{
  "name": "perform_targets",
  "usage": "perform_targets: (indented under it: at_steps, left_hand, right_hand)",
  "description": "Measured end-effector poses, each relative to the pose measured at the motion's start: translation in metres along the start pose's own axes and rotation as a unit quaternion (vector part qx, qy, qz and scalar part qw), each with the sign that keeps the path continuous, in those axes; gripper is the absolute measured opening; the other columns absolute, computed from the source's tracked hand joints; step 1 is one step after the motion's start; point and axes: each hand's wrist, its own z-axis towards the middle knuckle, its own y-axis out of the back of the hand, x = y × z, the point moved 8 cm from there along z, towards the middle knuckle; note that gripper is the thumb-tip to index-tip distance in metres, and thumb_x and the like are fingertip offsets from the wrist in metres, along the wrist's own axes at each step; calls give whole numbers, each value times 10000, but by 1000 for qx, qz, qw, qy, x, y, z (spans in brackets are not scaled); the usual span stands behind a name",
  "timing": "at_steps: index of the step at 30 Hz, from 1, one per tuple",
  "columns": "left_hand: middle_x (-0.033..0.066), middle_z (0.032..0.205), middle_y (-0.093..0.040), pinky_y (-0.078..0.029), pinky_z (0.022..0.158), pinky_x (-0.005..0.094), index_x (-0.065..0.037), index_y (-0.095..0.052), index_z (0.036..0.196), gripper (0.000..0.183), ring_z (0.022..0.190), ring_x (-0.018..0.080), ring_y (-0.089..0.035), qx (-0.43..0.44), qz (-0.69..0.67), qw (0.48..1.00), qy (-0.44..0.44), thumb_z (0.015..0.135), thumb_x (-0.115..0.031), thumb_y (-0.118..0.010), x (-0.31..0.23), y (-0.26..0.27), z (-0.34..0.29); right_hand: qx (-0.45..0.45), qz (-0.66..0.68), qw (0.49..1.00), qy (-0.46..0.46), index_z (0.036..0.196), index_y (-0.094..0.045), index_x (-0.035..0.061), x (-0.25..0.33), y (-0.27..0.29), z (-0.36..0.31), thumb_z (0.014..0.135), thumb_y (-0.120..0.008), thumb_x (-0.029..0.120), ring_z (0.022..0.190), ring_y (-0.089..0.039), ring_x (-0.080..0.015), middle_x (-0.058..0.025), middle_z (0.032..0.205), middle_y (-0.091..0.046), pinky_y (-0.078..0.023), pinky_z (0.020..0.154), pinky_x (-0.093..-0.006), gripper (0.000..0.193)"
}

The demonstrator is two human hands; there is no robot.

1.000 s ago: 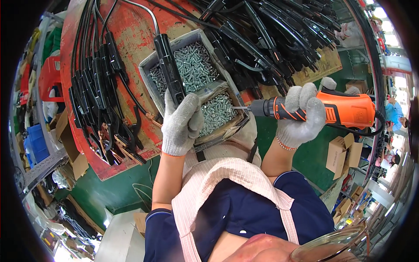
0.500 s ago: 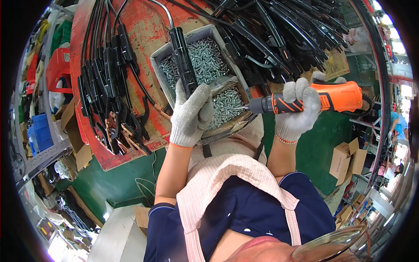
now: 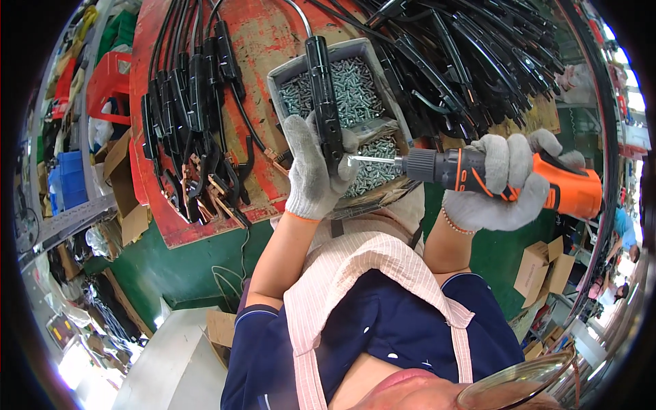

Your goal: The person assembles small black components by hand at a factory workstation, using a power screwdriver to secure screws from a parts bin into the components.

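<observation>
My left hand [image 3: 311, 178], in a grey-white work glove, is closed around the lower end of a black handle [image 3: 322, 85] that looks like part of a welding electrode holder. A cable runs up from its far end. My right hand [image 3: 502, 181], also gloved, grips an orange and black power screwdriver [image 3: 572, 186] lying almost level. Its bit [image 3: 374, 160] points left, with the tip at the handle's near end beside my left fingers; exact contact cannot be made out. Beneath the handle stands a grey bin [image 3: 276, 89] of small silvery screws [image 3: 355, 92].
Several black handles with cables and copper ends [image 3: 197, 92] lie on the red worktable [image 3: 263, 41] to the left. A large heap of black holders [image 3: 471, 65] fills the far right. An open cardboard box [image 3: 536, 273] sits low on the right, above the green floor [image 3: 488, 263].
The screwdriver has tilted, its rear end dropping, and its bit has reached the handle in my left hand. My left hand has turned, bringing the handle more upright. The whole view has shifted slightly.
</observation>
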Motion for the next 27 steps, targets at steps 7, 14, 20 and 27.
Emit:
perform_targets:
  at_steps: [7, 14, 20, 27]
  left_hand:
    - [4, 563, -457, -247, 345, 206, -147, -467, 1008, 714, 408, 90, -406, 109, 15, 994, 0, 828, -823, -321, 0, -4, 3]
    - [16, 659, -545, -282, 343, 221, -170, -491, 1116, 661, 441, 113, -476, 75, -32, 996, 20, 870, -768, -356, 6, 7, 7]
    - [20, 686, -520, -294, 339, 198, -136, -476, 1038, 672, 430, 83, -435, 68, -18, 997, 18, 873, -771, -331, 6, 4, 8]
    - [14, 716, -527, -286, 341, 191, -144, -468, 1017, 655, 447, 80, -447, 80, -8, 997, 19, 873, -770, -336, 8, 2, 5]
  right_hand:
    - [52, -42, 997, 33, 1503, -248, 317, -17, -25, -16, 834, -542, -61, 579, -484, -98, -120, 1242, -502, -463, 389, -230, 823]
    - [55, -57, 996, 30, 1504, -246, 323, -16, -27, -19, 824, -550, -62, 550, -469, -96, -123, 1236, -510, -470, 385, -229, 838]
    - [67, -35, 997, 19, 1499, -258, 343, -16, -36, -14, 812, -551, -67, 546, -464, -96, -127, 1249, -516, -472, 386, -232, 852]
    - [85, -99, 991, -14, 1452, -319, 310, -15, -46, -16, 829, -571, -40, 546, -461, -89, -93, 1216, -514, -451, 415, -225, 758]
